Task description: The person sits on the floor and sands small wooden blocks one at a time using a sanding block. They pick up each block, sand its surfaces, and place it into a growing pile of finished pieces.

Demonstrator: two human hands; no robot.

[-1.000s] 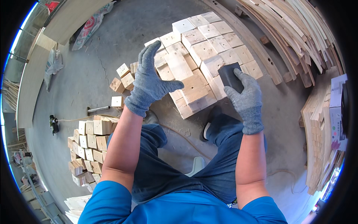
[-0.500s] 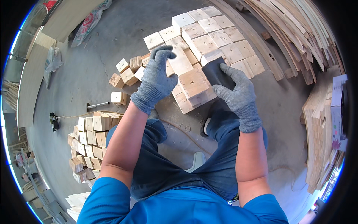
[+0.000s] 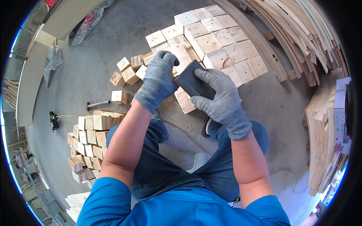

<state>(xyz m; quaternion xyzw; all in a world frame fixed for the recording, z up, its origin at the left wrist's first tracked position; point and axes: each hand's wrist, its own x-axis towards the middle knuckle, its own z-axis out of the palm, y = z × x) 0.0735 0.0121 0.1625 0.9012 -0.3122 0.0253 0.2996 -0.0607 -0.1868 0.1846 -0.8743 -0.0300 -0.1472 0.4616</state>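
Observation:
My right hand (image 3: 219, 98), in a grey knit glove, grips a black sanding block (image 3: 194, 81), thumb on the near side and fingers over the far side. The sanding block is tilted in front of stacked pale wooden blocks (image 3: 222, 58) and covers some of them. My left hand (image 3: 158, 79), gloved too, is close to its left end with the fingers curled. What those fingers hold, if anything, is hidden. Under and beyond both hands, more wooden blocks (image 3: 155, 38) sit in rows, several with a small hole in the top.
Loose wooden blocks (image 3: 130, 75) lie left of the stack, near a hammer (image 3: 98, 104). A second pile of blocks (image 3: 90, 135) stands by my left knee. A green-black power tool (image 3: 53, 121) trails a hose. Long boards (image 3: 298, 34) and a wood stack (image 3: 320, 124) line the right.
My right hand has moved left and nearer with the sanding block, now covering the front wooden block. My left hand's fingers have curled in from a spread pose.

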